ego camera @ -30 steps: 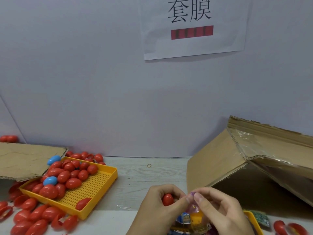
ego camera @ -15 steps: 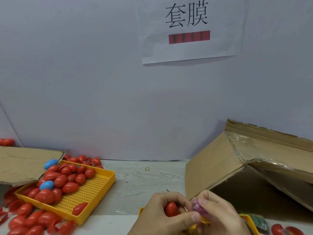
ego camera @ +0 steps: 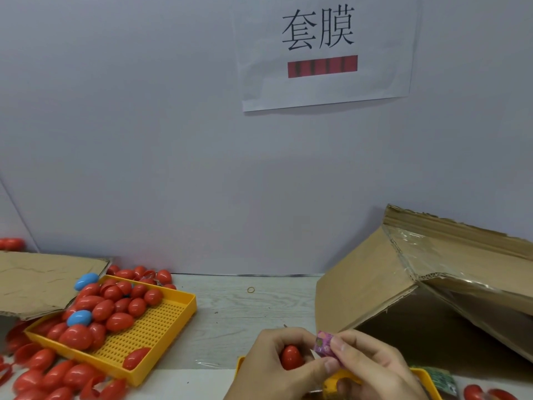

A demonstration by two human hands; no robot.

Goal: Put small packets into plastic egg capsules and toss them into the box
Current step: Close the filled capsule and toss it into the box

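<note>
At the far left, a flat sheet of cardboard is seen lying over the edge of a yellow perforated tray, and a few red egg capsules can be made out behind it against the wall. The tray is filled on its left side with closed red capsules, among which two blue capsules are mixed; a single red capsule lies apart in the tray's near corner. More red capsules and open halves are scattered on the pale wooden table in front of and behind the tray. A small rubber band is seen farther back on the table, near the wall. Above it, a white paper sign with printed characters and a red bar is fixed to the grey wall. At the lower middle, a red capsule is gripped in the curled fingers of the left hand. Just beside it, a small pink packet is pinched between the thumb and fingertips of the right hand, the packet being held close to the capsule; whether they touch cannot be told. Beneath both hands, a second yellow tray is partly hidden. To the right, a large cardboard box is seen tipped on its side with its opening toward the hands. A green packet and two more red pieces lie at the lower right.
</note>
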